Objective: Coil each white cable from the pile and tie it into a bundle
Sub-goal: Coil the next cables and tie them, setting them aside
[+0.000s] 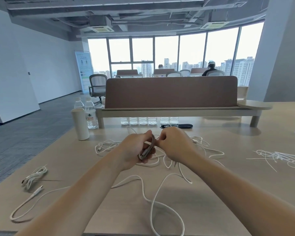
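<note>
Left grip (136,149) curls round coiled cable (147,149); right grip (174,143) pinches it (bottle (91,114) label blurred).

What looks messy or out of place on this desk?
Nothing looks spilled or broken. The oddest sight is the tangle of loose white cables sprawled across the table. Thin cable ties lie scattered at right. The left hand grips a coil.

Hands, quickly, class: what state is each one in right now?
Left hand: gripping the coiled white cable.
Right hand: fingers curled, pinching the same coil.
</note>
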The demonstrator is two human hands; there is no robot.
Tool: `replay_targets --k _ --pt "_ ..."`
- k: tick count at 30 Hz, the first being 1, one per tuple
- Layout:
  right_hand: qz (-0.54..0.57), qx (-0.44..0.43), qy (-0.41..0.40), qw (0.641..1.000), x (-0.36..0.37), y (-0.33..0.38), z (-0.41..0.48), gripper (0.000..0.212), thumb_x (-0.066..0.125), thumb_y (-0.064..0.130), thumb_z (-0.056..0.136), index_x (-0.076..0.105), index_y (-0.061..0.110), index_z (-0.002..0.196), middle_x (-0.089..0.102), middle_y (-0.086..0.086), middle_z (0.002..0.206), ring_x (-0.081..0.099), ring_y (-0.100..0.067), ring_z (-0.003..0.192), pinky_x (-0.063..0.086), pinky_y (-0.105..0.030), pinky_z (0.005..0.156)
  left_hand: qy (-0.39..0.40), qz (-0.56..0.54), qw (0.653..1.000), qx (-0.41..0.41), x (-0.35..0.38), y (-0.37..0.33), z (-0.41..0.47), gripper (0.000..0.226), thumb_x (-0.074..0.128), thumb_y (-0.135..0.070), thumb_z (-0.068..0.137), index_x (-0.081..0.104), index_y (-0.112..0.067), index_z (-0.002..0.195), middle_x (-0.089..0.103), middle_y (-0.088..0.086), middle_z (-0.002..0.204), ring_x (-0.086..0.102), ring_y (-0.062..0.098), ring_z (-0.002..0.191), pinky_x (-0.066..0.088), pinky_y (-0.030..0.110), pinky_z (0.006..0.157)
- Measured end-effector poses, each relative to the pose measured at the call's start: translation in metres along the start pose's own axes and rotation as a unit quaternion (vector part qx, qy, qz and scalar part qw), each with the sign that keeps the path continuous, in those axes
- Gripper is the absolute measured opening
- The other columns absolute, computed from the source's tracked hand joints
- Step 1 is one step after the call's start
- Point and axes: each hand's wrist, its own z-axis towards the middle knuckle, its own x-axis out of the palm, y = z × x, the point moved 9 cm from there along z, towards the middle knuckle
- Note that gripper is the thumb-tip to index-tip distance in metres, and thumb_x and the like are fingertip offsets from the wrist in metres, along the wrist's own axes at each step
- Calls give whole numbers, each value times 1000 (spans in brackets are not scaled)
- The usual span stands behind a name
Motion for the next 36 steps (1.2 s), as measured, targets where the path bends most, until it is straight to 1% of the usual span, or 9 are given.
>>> replay_targets --k 5,8,13,19,23,28,32,33,36 --pt "173 48 146 973 15 -21 -5 11 68 5 85 67 6 74 69 -7 60 58 -18 49 49 -27 54 -17 -54 998 11 -17 -7 3 45 37 -40 107 63 -4 98 56 14 71 46 20 57 32 26 50" --pt "223 91 182 953 17 -38 -9 17 59 -11 84 66 2 75 67 -15 64 60 -22 49 51 -26 50 -27 -63 998 10 -28 -8 6 46 38 -43 107 63 -4 99 56 13 70 46 20 56 32 27 49" --pt "273 146 190 932 13 -58 -7 7 60 -6 91 65 -4 87 66 -19 68 63 -21 46 45 -19 41 -30 -73 997 4 -32 -6 6 47 37 -43 107 62 -4 102 56 13 71 47 21 58 33 29 53" --pt "296 157 246 910 16 -61 -12 6 62 2 92 68 3 92 61 -12 63 59 -26 54 53 -29 57 -53 -74 996 0 -39 -4 6 44 39 -41 106 62 -5 97 57 14 71 48 22 57 34 30 56" --pt "255 155 293 909 14 -64 -19 16 58 -1 90 70 -5 99 60 -13 69 50 -19 50 43 -25 52 -90 -87 992 11 -51 -7 6 44 37 -41 108 60 -5 96 54 11 67 46 19 54 33 27 53" --pt "294 110 247 917 11 -56 -10 23 65 10 91 66 -12 100 55 -9 64 36 -12 44 23 -24 45 -70 -92 993 4 -44 -7 6 42 37 -42 107 59 -8 95 56 12 69 47 21 55 33 27 51" --pt "319 89 232 915 14 -51 -6 12 72 11 90 63 6 84 52 -3 58 39 -11 45 26 -22 46 -65 -99 993 6 -37 -9 7 41 36 -42 107 58 -8 96 56 13 69 47 21 55 33 27 52" --pt "315 89 217 919 13 -54 -5 10 72 5 88 63 6 89 51 -4 59 41 -12 47 28 -22 47 -73 -102 992 9 -39 -10 7 42 36 -42 108 57 -8 95 55 12 68 47 21 54 33 27 52" --pt "326 97 173 925 8 -66 -1 37 63 -7 88 62 16 115 49 -5 63 42 -15 51 31 -25 48 -96 -108 989 15 -47 -12 8 43 35 -43 108 57 -8 94 54 11 67 47 19 51 33 25 50"
